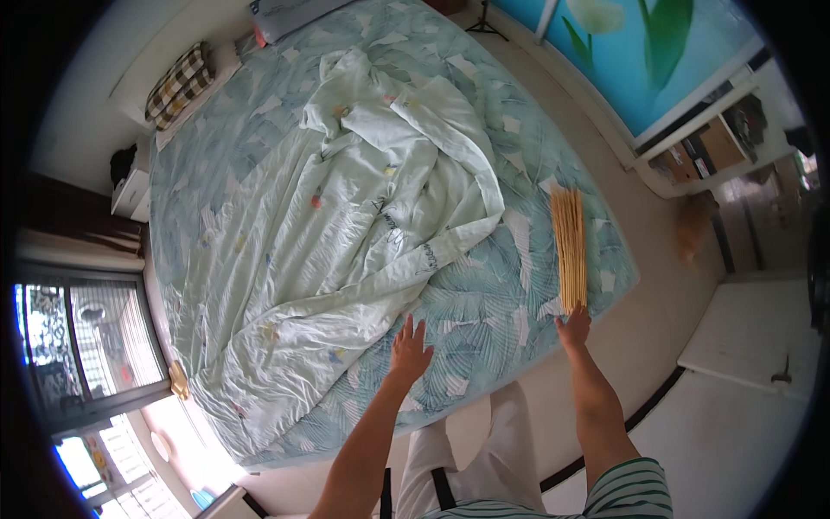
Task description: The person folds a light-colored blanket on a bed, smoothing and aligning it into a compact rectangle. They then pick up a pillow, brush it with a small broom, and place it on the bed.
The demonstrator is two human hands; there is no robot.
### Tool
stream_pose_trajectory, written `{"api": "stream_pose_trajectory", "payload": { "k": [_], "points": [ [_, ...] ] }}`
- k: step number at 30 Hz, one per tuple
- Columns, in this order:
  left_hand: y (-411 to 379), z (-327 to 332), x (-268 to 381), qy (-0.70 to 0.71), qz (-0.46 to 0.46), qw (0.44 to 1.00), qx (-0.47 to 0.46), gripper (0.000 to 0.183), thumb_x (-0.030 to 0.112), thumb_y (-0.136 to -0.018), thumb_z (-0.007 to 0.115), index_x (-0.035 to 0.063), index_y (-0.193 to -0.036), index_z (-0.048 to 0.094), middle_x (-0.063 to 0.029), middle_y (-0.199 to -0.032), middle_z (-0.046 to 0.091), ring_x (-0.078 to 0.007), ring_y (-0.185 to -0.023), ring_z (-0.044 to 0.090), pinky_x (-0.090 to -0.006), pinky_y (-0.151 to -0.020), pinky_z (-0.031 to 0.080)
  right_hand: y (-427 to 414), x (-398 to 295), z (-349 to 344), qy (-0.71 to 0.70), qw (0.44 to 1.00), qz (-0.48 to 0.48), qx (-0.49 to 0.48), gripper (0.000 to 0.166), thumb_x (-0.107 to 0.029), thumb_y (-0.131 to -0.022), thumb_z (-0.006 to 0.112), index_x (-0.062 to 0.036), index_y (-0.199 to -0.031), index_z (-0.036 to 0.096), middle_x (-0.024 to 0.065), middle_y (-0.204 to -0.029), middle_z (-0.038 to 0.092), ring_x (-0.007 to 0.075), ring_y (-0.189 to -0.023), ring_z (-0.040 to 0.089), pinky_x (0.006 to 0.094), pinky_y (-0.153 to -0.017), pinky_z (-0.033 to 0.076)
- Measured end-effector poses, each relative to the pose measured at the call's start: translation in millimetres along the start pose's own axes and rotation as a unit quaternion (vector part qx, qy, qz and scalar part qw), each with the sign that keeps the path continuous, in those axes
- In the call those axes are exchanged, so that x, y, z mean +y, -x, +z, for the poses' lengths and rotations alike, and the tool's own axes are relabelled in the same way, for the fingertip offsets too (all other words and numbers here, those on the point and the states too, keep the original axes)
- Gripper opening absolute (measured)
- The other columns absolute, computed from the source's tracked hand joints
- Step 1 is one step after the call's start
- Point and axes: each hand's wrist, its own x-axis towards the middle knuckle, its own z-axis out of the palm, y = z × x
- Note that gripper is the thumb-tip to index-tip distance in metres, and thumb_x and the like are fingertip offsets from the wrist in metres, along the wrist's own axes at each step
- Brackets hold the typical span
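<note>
A bed covered by a blue-green leaf-patterned sheet (480, 298) lies before me. On it spreads a rumpled pale green quilt (363, 194) with small coloured prints. My left hand (410, 350) is over the sheet beside the quilt's near edge, fingers apart and holding nothing. At the bed's right side, my right hand (574, 326) is at the near end of a bundle of thin straw-coloured sticks (569, 246), with its fingers around that end. The bundle lies lengthwise away from me, its far end frayed.
A folded checked pillow or blanket (180, 84) and a grey cushion (292, 16) sit at the bed's far side. A white bedside cabinet (131, 194) stands left. Right of the bed are an orange-brown cat (694, 224), open shelves (707, 152) and a white door (752, 331).
</note>
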Motion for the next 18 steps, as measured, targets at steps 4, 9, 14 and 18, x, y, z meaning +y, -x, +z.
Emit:
{"api": "stream_pose_trajectory", "payload": {
  "k": [4,9,14,18],
  "points": [
    [-46,7,4,-0.034,-0.004,0.998,0.046,0.069,0.020,-0.071,0.065,0.0041,-0.131,0.034,-0.0201,-0.141,0.020,-0.0374,-0.124,0.029,-0.0433,-0.100,0.030,-54,-1,4,0.002,0.995,-0.051,0.080,0.095,-0.036,-0.062,0.076,0.0010,-0.133,0.025,0.0229,-0.128,0.037,0.0376,-0.117,0.038,0.0435,-0.099,0.032],
    [-111,22,14,-0.048,-0.011,0.993,0.104,0.076,0.013,-0.066,0.068,0.0044,-0.132,0.031,-0.0190,-0.142,0.019,-0.0352,-0.129,0.024,-0.0436,-0.103,0.026,-90,-12,15,-0.081,0.995,0.000,-0.051,0.098,-0.033,-0.064,0.075,0.0003,-0.136,0.018,0.0224,-0.131,0.034,0.0382,-0.119,0.036,0.0445,-0.095,0.037],
    [-193,38,46,-0.123,0.032,0.979,0.161,0.080,0.011,-0.063,0.069,0.0043,-0.133,0.030,-0.0181,-0.143,0.016,-0.0333,-0.131,0.019,-0.0442,-0.105,0.022,-121,105,43,-0.122,0.991,-0.040,0.041,0.088,-0.026,-0.072,0.069,0.0009,-0.137,0.015,0.0226,-0.133,0.031,0.0406,-0.119,0.035,0.0464,-0.092,0.038],
    [-219,29,56,-0.144,-0.052,0.983,0.104,0.072,0.012,-0.064,0.068,0.0053,-0.129,0.037,-0.0142,-0.119,0.047,-0.0290,-0.112,0.044,-0.0435,-0.100,0.030,-119,96,-6,-0.034,0.996,-0.015,-0.081,0.080,-0.022,-0.076,0.066,0.0025,-0.136,0.018,0.0236,-0.132,0.031,0.0418,-0.119,0.034,0.0466,-0.094,0.035]
  ]
}}
